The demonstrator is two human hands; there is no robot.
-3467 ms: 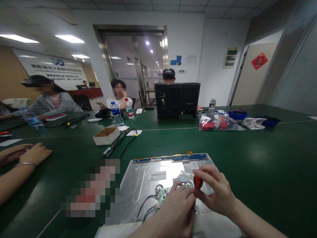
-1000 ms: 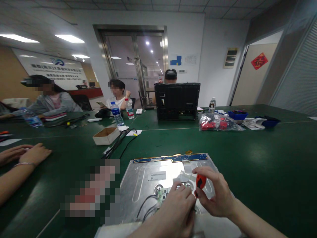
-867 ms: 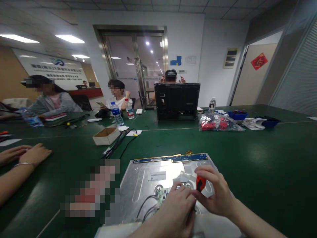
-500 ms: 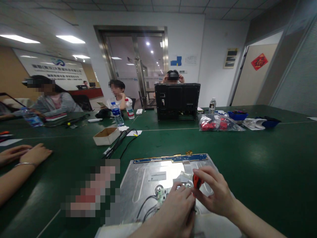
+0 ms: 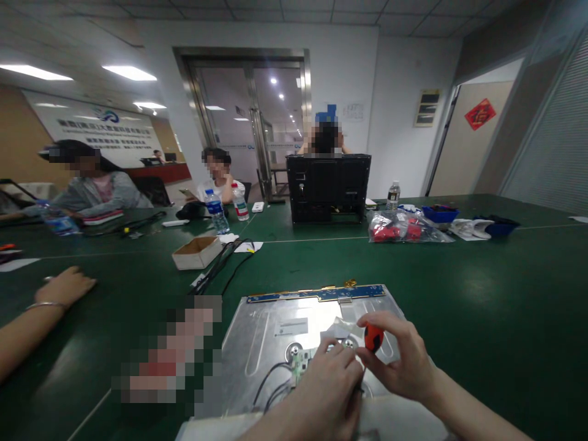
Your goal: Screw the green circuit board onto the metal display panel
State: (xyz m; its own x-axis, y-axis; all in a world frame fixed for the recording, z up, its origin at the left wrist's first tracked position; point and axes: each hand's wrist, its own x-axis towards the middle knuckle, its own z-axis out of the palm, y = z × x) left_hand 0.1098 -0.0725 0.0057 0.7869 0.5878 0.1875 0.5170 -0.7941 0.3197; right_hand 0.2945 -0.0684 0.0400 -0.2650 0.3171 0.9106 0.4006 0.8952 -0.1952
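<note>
The right hand (image 5: 404,361) grips a red-handled screwdriver (image 5: 373,337) upright over the lower middle of the metal back panel (image 5: 275,343), which lies at 6 o'clock on the green table (image 5: 482,294). The left hand (image 5: 328,383) is closed down beside the tip, pressing near the small green circuit board (image 5: 299,361). Judging by this, fastening is mid-way: the black wires (image 5: 271,383) hang loose, and the screw itself is hidden.

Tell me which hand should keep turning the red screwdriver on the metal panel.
Right. The right hand already grips the red screwdriver handle, while the left hand rests on the metal panel, probably steadying it.
</note>
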